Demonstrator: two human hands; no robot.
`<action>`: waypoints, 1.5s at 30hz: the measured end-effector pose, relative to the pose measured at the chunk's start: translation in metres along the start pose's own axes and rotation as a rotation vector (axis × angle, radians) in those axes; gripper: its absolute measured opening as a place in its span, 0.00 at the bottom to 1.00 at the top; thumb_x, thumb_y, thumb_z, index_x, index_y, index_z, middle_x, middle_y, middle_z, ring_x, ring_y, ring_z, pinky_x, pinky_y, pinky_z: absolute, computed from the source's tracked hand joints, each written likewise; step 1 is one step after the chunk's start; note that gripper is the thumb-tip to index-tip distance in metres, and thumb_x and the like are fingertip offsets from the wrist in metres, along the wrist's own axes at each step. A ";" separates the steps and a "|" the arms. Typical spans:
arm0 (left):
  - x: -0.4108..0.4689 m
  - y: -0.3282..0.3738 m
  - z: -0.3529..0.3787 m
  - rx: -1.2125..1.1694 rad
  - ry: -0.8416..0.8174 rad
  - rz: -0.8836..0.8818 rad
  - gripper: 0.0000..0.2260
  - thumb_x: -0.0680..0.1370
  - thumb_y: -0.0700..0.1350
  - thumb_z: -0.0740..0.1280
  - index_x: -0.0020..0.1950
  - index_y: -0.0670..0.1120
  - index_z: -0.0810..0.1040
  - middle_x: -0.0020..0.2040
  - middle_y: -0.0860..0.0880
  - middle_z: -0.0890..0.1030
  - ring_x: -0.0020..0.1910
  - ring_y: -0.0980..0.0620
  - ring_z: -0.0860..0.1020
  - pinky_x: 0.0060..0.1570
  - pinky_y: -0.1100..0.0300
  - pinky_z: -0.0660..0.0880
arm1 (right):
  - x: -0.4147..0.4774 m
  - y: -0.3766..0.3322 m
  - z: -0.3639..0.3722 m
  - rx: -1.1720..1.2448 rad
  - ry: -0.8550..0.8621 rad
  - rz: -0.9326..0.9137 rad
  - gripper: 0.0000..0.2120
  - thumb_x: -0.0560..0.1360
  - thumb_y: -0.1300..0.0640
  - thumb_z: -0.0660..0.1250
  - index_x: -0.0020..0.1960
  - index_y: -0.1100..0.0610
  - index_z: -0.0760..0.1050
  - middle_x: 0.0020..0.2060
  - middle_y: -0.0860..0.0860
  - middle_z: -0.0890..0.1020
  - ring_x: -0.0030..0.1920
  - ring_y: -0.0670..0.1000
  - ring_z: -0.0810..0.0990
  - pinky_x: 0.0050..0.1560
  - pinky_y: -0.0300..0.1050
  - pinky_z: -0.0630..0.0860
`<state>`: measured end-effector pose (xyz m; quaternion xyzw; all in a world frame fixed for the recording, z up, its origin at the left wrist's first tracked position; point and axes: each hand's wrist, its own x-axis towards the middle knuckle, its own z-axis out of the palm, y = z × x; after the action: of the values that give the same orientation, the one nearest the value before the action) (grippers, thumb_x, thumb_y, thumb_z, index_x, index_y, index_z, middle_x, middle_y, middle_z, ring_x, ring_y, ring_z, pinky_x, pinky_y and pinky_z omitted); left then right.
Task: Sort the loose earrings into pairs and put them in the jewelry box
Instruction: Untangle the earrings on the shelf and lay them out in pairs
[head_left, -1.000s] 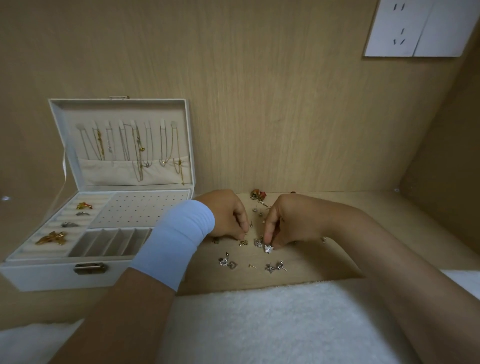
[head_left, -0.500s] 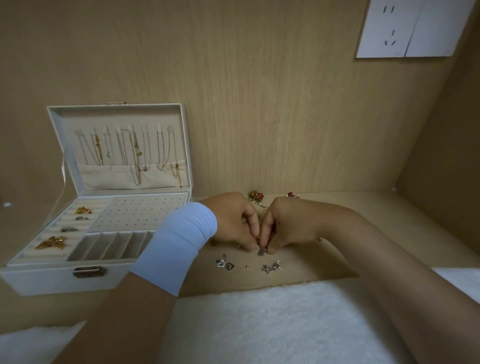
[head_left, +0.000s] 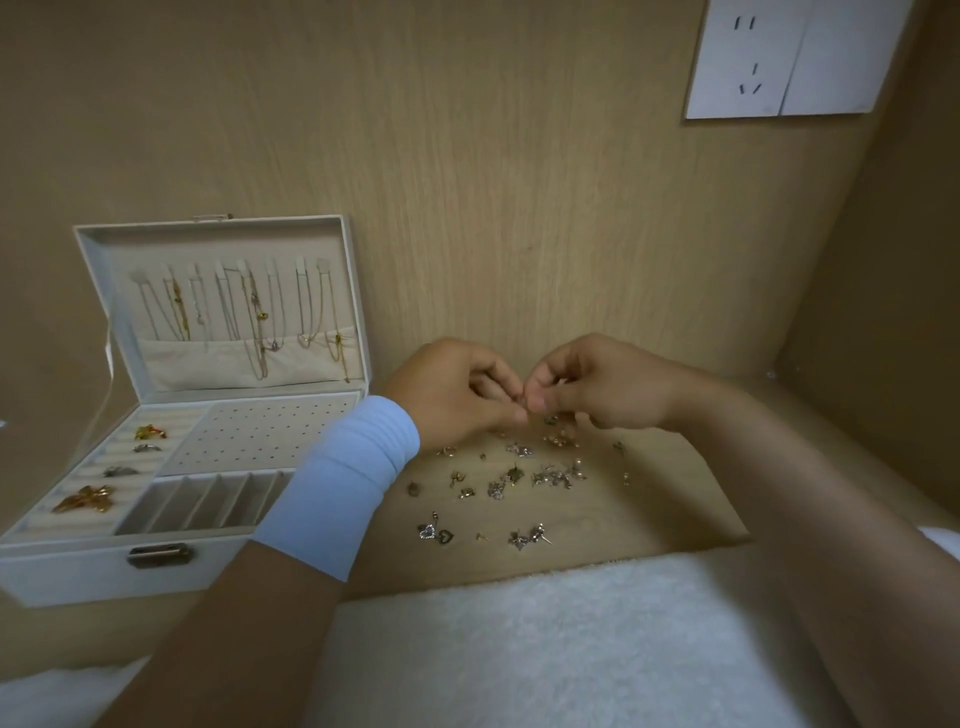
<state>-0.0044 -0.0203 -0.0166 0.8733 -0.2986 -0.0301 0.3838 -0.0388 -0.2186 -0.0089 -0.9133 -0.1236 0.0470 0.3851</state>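
Several small loose earrings (head_left: 511, 478) lie scattered on the wooden surface, with heart-shaped ones (head_left: 435, 532) and silver studs (head_left: 529, 538) nearest me. My left hand (head_left: 457, 392) and my right hand (head_left: 597, 384) are raised above the pile, fingertips pinched together and touching. Whatever they pinch is too small to make out. The white jewelry box (head_left: 78, 564) stands open at the left, with gold and silver pieces (head_left: 85, 499) in its ring rolls and necklaces hanging in its lid (head_left: 223, 306).
A white fluffy towel (head_left: 545, 639) covers the near edge of the surface. Wooden walls close in at the back and right. A white wall socket (head_left: 779, 57) sits high on the back wall. My left wrist wears a pale blue band (head_left: 343, 483).
Both hands have lifted off the surface and come together above the pile, uncovering more earrings beneath them. The view has tilted down a little.
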 end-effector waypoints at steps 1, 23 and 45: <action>0.003 0.003 -0.001 -0.035 0.049 0.014 0.07 0.70 0.44 0.79 0.45 0.49 0.84 0.38 0.50 0.85 0.32 0.62 0.79 0.41 0.60 0.77 | 0.000 0.000 -0.004 0.076 0.053 -0.009 0.04 0.78 0.62 0.68 0.46 0.57 0.82 0.29 0.44 0.80 0.30 0.45 0.78 0.25 0.37 0.68; 0.080 -0.010 0.050 0.194 -0.033 -0.088 0.07 0.72 0.48 0.74 0.48 0.58 0.84 0.45 0.60 0.83 0.47 0.58 0.81 0.60 0.55 0.76 | 0.024 0.068 -0.020 -0.064 0.424 0.168 0.06 0.73 0.55 0.74 0.37 0.48 0.85 0.33 0.43 0.84 0.37 0.42 0.81 0.44 0.44 0.79; 0.079 -0.019 0.048 0.459 -0.073 -0.082 0.07 0.74 0.49 0.70 0.49 0.58 0.85 0.41 0.63 0.80 0.53 0.58 0.79 0.72 0.54 0.60 | 0.030 0.064 0.004 -0.462 0.259 0.184 0.07 0.76 0.51 0.69 0.52 0.46 0.85 0.50 0.45 0.85 0.49 0.48 0.81 0.51 0.45 0.78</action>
<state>0.0564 -0.0849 -0.0497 0.9474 -0.2757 -0.0085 0.1624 0.0017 -0.2509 -0.0570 -0.9827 0.0026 -0.0645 0.1734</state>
